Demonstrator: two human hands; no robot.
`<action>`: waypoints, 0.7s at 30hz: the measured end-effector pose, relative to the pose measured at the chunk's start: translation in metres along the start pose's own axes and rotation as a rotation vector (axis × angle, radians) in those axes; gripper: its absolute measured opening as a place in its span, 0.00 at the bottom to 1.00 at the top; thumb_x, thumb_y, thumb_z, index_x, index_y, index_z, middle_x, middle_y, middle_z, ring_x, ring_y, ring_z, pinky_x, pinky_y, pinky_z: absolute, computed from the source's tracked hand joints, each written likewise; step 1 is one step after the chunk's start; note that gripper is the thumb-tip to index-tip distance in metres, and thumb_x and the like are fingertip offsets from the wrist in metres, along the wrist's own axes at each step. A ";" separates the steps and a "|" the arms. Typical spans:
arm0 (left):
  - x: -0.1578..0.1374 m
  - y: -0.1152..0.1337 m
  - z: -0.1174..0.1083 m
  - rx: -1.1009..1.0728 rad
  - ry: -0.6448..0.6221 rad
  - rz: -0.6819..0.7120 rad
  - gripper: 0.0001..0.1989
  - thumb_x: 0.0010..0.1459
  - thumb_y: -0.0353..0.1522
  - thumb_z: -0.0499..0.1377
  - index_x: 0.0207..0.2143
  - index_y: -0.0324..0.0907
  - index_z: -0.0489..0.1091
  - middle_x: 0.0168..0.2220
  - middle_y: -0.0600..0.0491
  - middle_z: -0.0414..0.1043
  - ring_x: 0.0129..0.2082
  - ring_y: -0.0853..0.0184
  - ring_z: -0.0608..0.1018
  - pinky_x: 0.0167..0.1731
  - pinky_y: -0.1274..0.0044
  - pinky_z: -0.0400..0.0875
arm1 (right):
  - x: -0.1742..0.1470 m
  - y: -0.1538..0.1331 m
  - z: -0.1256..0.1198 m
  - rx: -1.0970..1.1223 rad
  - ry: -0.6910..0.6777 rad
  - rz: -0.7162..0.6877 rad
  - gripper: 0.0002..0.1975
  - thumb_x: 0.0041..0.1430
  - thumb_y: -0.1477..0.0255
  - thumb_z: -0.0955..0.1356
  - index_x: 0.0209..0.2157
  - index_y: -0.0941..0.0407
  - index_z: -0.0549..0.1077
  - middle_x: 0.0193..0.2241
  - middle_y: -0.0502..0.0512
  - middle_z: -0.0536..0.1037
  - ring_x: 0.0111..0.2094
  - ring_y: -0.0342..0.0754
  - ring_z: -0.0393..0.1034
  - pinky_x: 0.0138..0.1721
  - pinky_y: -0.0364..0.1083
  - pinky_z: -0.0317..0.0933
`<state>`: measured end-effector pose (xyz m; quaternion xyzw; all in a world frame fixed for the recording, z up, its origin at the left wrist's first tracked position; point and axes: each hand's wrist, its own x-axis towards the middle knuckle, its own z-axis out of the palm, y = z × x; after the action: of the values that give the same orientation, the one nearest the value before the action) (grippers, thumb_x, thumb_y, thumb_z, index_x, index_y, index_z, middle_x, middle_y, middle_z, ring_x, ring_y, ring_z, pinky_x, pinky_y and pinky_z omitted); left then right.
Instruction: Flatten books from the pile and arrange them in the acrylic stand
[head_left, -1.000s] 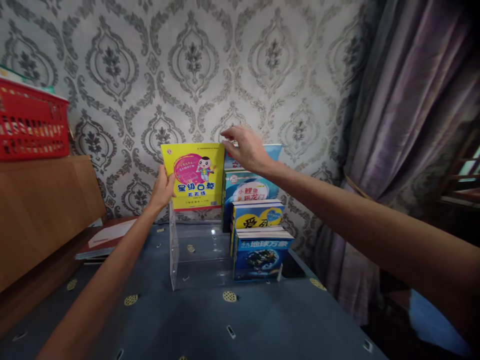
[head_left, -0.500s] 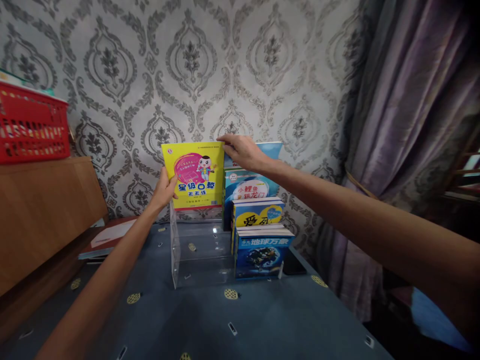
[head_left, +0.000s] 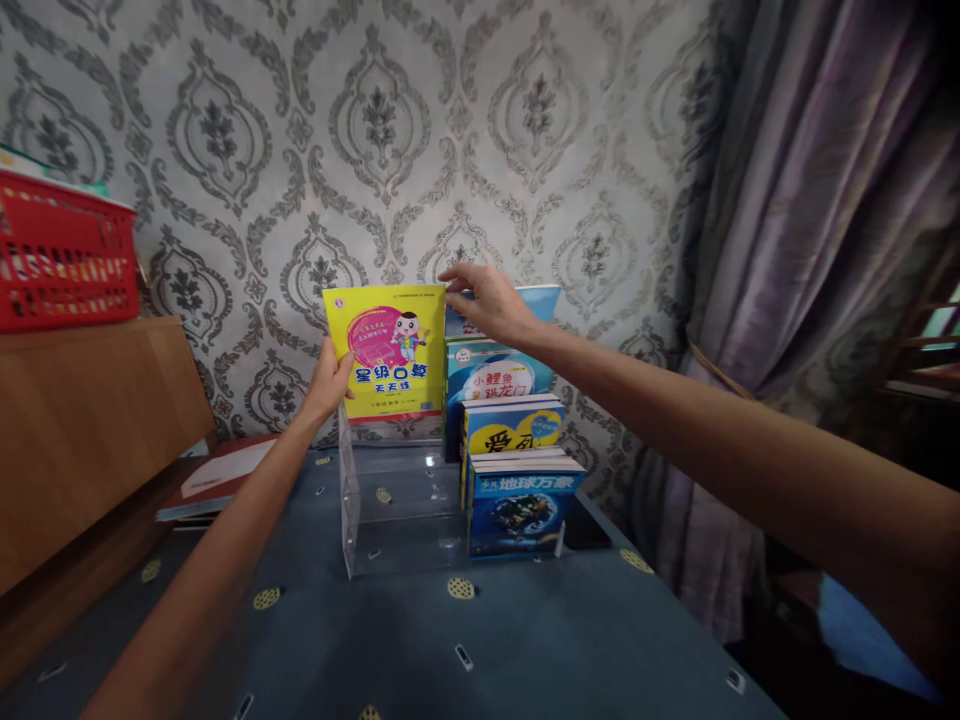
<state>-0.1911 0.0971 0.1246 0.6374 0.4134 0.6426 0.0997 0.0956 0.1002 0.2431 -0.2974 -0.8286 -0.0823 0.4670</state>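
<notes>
A yellow workbook (head_left: 397, 395) with a cartoon child on its cover stands upright in the back tier of a clear acrylic book rack (head_left: 346, 510). My left hand (head_left: 328, 385) grips its left edge, thumb on the front cover. At the top right corner of the workbook is my right hand (head_left: 487, 305), its fingers bent around the corner. Just behind and below that hand stands a light blue book (head_left: 544, 300), partly hidden by it. Lower tiers on the right hold a teal book (head_left: 457, 400), blue-and-yellow books (head_left: 540, 425) and a dark blue book (head_left: 525, 510).
The rack rests on a blue patterned tablecloth (head_left: 375, 640) against a papered wall. A dark flat object (head_left: 589, 525) lies right of the rack. On the left are a stack of books (head_left: 225, 480) and a red basket (head_left: 67, 250) on a wooden cabinet (head_left: 97, 420). A curtain (head_left: 780, 300) hangs at right.
Little differs. The fingers of my right hand have shifted slightly at the workbook's top right corner. My left hand and the workbook look nearly the same, with a slight shift of the view.
</notes>
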 end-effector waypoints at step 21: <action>-0.014 0.021 -0.005 -0.097 -0.085 -0.107 0.24 0.61 0.51 0.55 0.50 0.44 0.62 0.47 0.48 0.73 0.38 0.65 0.78 0.16 0.85 0.71 | -0.007 0.000 -0.008 -0.096 -0.002 -0.125 0.23 0.58 0.80 0.63 0.54 0.58 0.74 0.50 0.60 0.80 0.50 0.56 0.73 0.53 0.57 0.66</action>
<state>-0.1846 0.0726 0.1289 0.6356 0.4104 0.6281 0.1820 0.1044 0.0943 0.2420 -0.2672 -0.8411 -0.1506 0.4455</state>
